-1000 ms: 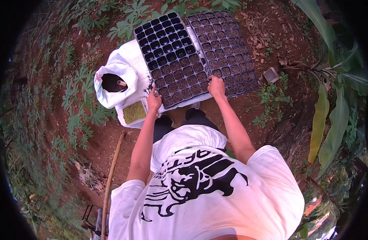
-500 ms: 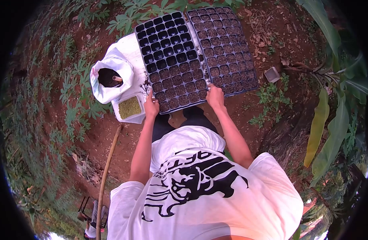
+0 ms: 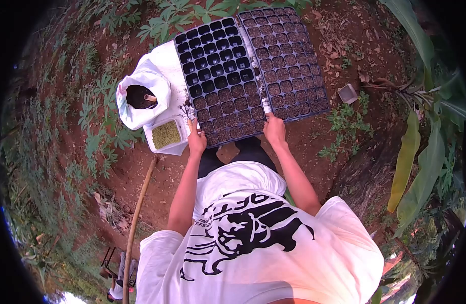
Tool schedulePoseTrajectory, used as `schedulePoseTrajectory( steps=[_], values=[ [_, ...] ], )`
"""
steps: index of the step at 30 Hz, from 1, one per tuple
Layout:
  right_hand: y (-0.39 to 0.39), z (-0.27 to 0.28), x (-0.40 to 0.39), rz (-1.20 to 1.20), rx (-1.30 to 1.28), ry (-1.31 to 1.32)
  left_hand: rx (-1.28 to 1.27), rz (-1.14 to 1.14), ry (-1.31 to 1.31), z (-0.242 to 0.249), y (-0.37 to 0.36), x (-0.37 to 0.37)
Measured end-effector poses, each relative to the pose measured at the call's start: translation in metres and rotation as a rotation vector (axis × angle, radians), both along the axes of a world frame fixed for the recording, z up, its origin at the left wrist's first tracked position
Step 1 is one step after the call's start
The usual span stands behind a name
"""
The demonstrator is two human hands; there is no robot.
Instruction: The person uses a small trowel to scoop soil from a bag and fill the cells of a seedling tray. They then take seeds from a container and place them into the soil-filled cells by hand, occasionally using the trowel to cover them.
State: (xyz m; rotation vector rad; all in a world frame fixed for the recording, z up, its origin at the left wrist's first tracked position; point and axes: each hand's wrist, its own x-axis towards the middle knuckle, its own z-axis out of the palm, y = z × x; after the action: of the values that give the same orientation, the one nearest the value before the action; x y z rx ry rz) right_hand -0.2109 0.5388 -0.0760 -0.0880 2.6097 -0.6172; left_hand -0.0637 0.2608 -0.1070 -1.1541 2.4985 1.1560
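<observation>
A black seedling tray (image 3: 228, 107) lies before me on a white surface. Dark soil fills the cells of its near half, while the far cells are bare black. My left hand (image 3: 196, 140) is closed on its near left corner, and my right hand (image 3: 274, 130) grips the near right corner. Finger undersides are hidden at both corners. Close on the right lies a second seedling tray (image 3: 286, 63), its cells filled with brown soil; a narrow soil-dusted gap separates the two.
Left of the trays stand an open white sack (image 3: 159, 109) of dark soil with a scoop-like handle (image 3: 150, 98), and a white container (image 3: 153, 143) of greenish grains. A wooden pole (image 3: 140, 207) leans at lower left. A small square container (image 3: 347, 94) sits on the ground at right, near broad leaves (image 3: 425, 167).
The partly filled tray has shifted slightly toward my body and to the right, with both hands moving along on its corners. The view has also drifted a little.
</observation>
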Motion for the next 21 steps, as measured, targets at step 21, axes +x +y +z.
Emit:
schedulePoseTrajectory(
  steps=[21],
  values=[
    [-0.043, 0.046, 0.061, -0.083, -0.051, 0.204, 0.035, 0.210, 0.175, 0.044, -0.024, 0.051]
  ],
)
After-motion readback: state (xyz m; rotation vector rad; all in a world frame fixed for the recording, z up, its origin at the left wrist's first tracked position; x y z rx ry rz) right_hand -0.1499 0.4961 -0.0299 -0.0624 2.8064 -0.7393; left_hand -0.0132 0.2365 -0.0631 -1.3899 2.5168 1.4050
